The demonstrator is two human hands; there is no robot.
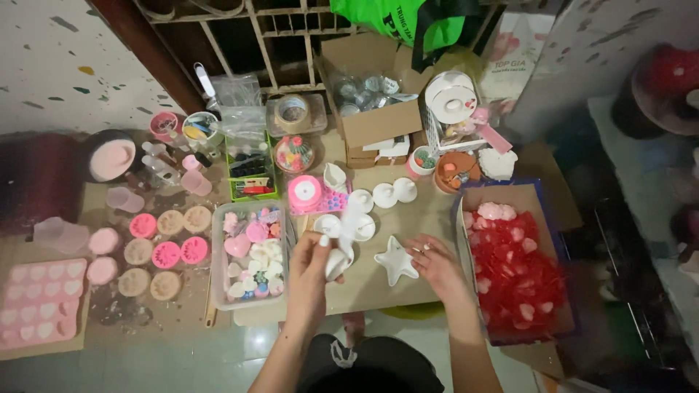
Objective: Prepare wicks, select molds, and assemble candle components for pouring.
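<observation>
The left hand [314,263] grips a white bag [348,231] over the tabletop [378,287]. The right hand [435,263] rests open by the star dish [395,263], at centre. Best squeeze gently while steadying the dish with flat fingers.

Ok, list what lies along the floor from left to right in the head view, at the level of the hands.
Pink heart mould tray → round pink and tan moulds → clear tub of small shapes → left hand holding a white piece → white star dish → right hand → box of red wrapped pieces.
</observation>
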